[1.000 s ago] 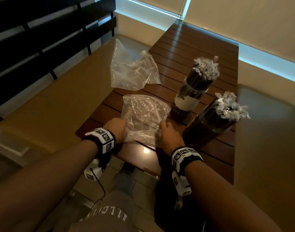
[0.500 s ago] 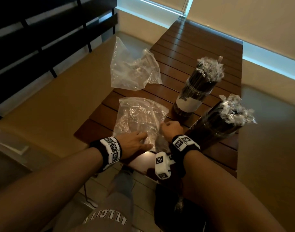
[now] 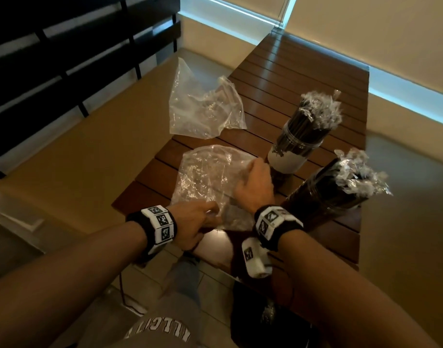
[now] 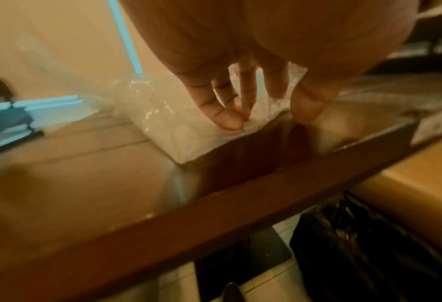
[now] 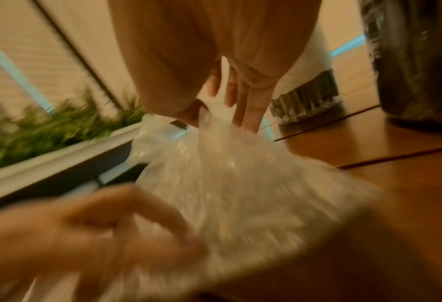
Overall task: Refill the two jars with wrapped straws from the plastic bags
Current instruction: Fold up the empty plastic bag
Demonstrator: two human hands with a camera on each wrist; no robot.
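The left hand (image 3: pixel 193 222) presses near-straight fingertips (image 4: pixel 230 120) on the near corner of the near plastic bag (image 3: pixel 208 177), pinning it at the desk's (image 3: pixel 303 79) front edge; the right hand (image 3: pixel 253 187) has its fingers curled, pinching that bag's far right rim and lifting it, so the film stretches between the hands; its long axis runs away from the person. The bag looks emptied, though the blur leaves that uncertain. Just right of the right hand stands the labelled jar (image 3: pixel 298 144), and nearer on the right the dark jar (image 3: pixel 326 197), both packed with wrapped straws (image 3: pixel 318 109); the right hand is nearer both. The second bag (image 3: pixel 205 109) lies crumpled farther off, overhanging the desk's left edge.
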